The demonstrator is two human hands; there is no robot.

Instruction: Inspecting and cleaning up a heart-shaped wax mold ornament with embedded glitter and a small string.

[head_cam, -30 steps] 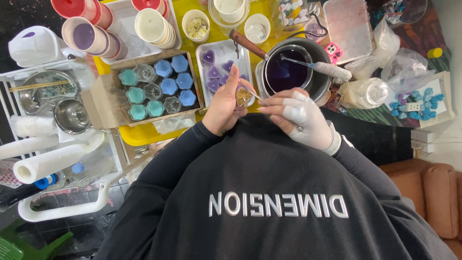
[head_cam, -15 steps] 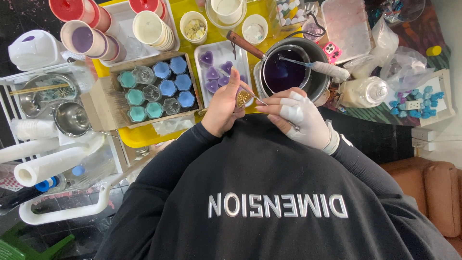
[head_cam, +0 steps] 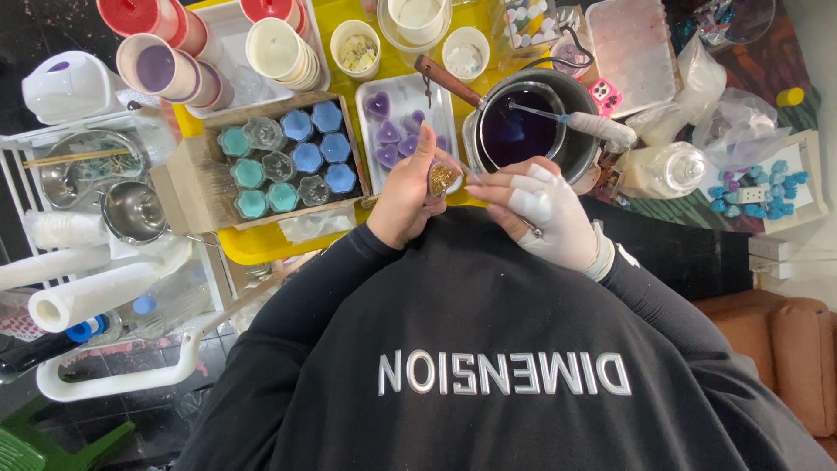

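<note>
Yellow tabletop [head_cam: 261, 240] was seen from above, crowded with candle-making wares, with the person's black sweatshirt [head_cam: 471, 349] filling the lower half of the view. The left hand [head_cam: 410, 187], bare, was curled with its thumb raised, and a small gold glittered piece [head_cam: 441, 179] was pinched at its fingertips, just in front of the chest and over the near edge of the table. The right hand [head_cam: 549, 214], covered by a white glove, was held close beside it with the fingers loosely bent toward the gold piece; a thin stick-like tool appeared to be gripped in it, though this could not be told for certain. A white tray of purple heart shapes [head_cam: 392, 131] lay just beyond the hands. A dark pot of purple liquid [head_cam: 523, 131], with a wooden handle and a stirrer resting across it, stood beside the tray. A cardboard box of blue and teal moulded pieces [head_cam: 283, 157] was set to one side, near stacked cups [head_cam: 166, 65] and paper rolls [head_cam: 87, 292]
</note>
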